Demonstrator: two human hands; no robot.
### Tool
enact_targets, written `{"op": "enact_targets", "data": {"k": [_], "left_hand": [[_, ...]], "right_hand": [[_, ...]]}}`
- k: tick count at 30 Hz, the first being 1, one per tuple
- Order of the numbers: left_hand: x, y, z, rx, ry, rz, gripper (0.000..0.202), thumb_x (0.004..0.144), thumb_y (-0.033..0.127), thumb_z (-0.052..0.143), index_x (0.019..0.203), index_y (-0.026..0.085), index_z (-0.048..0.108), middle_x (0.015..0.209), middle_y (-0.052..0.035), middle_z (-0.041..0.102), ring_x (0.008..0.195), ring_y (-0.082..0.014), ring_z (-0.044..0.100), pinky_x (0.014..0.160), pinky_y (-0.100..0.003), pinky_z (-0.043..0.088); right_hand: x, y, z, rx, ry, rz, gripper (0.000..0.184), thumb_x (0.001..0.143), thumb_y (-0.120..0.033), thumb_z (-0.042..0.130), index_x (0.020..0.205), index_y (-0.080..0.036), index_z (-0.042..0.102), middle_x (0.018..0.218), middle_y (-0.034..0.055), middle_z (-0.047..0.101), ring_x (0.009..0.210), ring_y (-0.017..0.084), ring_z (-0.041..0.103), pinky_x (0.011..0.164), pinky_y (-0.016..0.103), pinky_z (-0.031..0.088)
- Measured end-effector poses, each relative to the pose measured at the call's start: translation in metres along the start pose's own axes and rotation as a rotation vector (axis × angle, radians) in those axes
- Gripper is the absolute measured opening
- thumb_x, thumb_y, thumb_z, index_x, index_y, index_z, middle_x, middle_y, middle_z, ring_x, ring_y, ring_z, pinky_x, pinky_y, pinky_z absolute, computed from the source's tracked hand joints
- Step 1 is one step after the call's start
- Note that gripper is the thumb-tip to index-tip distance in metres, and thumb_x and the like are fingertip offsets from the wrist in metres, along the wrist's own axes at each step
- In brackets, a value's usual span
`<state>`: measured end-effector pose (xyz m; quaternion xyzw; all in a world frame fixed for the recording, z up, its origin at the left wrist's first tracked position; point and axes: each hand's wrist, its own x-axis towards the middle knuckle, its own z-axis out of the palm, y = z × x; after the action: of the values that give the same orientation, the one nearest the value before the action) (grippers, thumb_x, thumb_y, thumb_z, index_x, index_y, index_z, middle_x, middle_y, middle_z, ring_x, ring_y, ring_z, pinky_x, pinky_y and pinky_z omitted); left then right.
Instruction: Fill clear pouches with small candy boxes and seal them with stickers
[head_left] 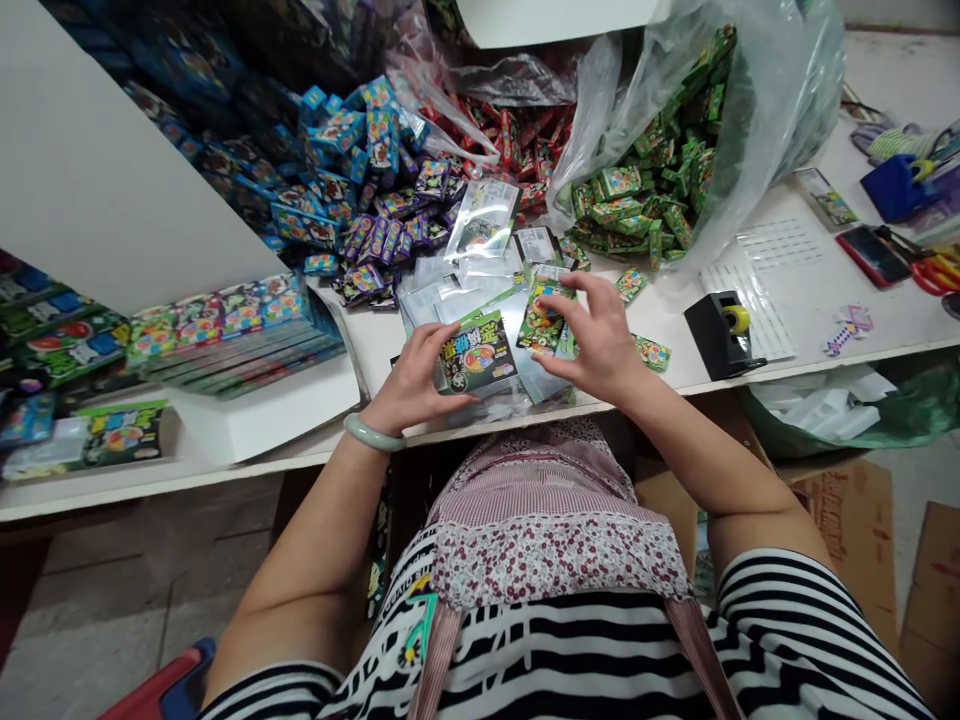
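Note:
My left hand (415, 377) is closed round a green printed packet (478, 352), held just above the table's front edge. My right hand (598, 335) grips small green packets (543, 322) between thumb and fingers, right beside the first packet. Both hands hover over a spread of clear plastic sleeves (480, 275) lying on the white table (825, 290). A green bangle (373, 434) circles my left wrist.
Heaps of small boxes lie behind: blue (352, 140), purple (390, 240), red (517, 130), and green ones in a clear bag (675, 160). Stacked packs (225, 320) sit left. A black tape dispenser (718, 335), a phone (874, 255) and scissors (937, 270) are right.

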<state>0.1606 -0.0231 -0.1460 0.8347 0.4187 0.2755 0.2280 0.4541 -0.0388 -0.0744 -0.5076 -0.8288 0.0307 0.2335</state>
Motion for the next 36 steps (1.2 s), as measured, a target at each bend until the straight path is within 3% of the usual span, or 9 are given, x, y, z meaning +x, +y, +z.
{"op": "enact_targets", "data": {"k": [5,11,18,21,24,26,31,34,36], "left_hand": [[-0.008,0.001,0.001,0.039,0.081,0.02,0.094,0.067,0.059,0.079,0.144,0.021,0.041,0.132,-0.0141,0.047,0.126,-0.034,0.049,0.112,-0.053,0.041],[-0.016,0.004,0.001,0.149,0.164,-0.007,0.097,0.067,0.055,0.08,0.147,0.021,0.037,0.135,-0.0145,0.047,0.128,-0.0352,0.048,0.111,-0.052,0.04],[-0.027,0.015,0.005,0.265,0.071,0.138,0.096,0.073,0.055,0.076,0.15,0.019,0.032,0.136,-0.018,0.048,0.127,-0.0363,0.049,0.108,-0.052,0.041],[-0.032,0.017,0.009,0.268,0.075,0.203,0.097,0.073,0.051,0.077,0.151,0.018,0.03,0.137,-0.0186,0.048,0.127,-0.0361,0.049,0.108,-0.051,0.042],[-0.035,0.017,0.011,0.245,0.105,0.188,0.098,0.072,0.05,0.078,0.152,0.019,0.03,0.138,-0.0181,0.048,0.128,-0.0358,0.049,0.108,-0.051,0.042],[-0.035,0.017,0.011,0.239,0.142,0.146,0.097,0.072,0.05,0.079,0.151,0.02,0.031,0.137,-0.0179,0.048,0.127,-0.0358,0.049,0.107,-0.051,0.043],[-0.028,0.013,0.01,0.205,0.142,0.138,0.094,0.074,0.052,0.077,0.15,0.02,0.032,0.137,-0.0176,0.049,0.126,-0.0352,0.051,0.107,-0.051,0.044],[-0.023,0.004,0.008,0.192,0.17,0.108,0.095,0.074,0.051,0.077,0.151,0.021,0.031,0.135,-0.0171,0.05,0.125,-0.0352,0.052,0.106,-0.051,0.045],[-0.022,-0.004,0.005,0.191,0.196,0.066,0.095,0.074,0.05,0.078,0.151,0.021,0.031,0.134,-0.0167,0.05,0.124,-0.0352,0.052,0.105,-0.052,0.046]], "right_hand": [[-0.01,-0.018,0.009,-0.001,-0.034,0.028,0.058,0.085,-0.045,0.066,0.137,-0.03,0.048,0.142,0.0118,0.04,0.133,0.038,0.037,0.112,0.06,0.034],[-0.023,-0.019,0.008,-0.006,-0.012,0.001,0.053,0.084,-0.044,0.067,0.132,-0.026,0.053,0.138,0.0135,0.044,0.13,0.037,0.04,0.11,0.057,0.038],[-0.019,-0.014,-0.011,0.022,-0.233,-0.331,0.052,0.081,-0.031,0.072,0.129,-0.025,0.055,0.139,0.013,0.049,0.129,0.033,0.045,0.109,0.055,0.041],[-0.016,-0.015,-0.012,0.08,-0.306,-0.367,0.063,0.08,-0.033,0.075,0.137,-0.026,0.049,0.141,0.0135,0.049,0.132,0.033,0.045,0.11,0.055,0.041],[-0.016,-0.016,-0.007,0.194,-0.279,-0.313,0.084,0.076,-0.048,0.079,0.146,-0.024,0.039,0.149,0.0164,0.043,0.139,0.033,0.041,0.113,0.054,0.039],[-0.018,-0.019,-0.004,0.237,-0.211,-0.235,0.086,0.076,-0.056,0.077,0.146,-0.022,0.04,0.145,0.0175,0.049,0.139,0.034,0.041,0.115,0.056,0.037],[-0.019,-0.027,0.005,0.303,-0.287,-0.181,0.048,0.096,-0.046,0.054,0.139,-0.026,0.051,0.13,0.0108,0.066,0.141,0.03,0.043,0.119,0.063,0.022],[0.012,-0.013,0.021,0.44,-0.238,-0.093,0.039,0.099,-0.043,0.049,0.131,-0.023,0.059,0.12,0.0095,0.071,0.13,0.027,0.056,0.115,0.055,0.035],[0.056,0.003,0.038,0.473,-0.12,0.075,0.038,0.102,-0.038,0.038,0.125,-0.019,0.062,0.11,0.0094,0.074,0.114,0.022,0.066,0.106,0.044,0.046]]}}
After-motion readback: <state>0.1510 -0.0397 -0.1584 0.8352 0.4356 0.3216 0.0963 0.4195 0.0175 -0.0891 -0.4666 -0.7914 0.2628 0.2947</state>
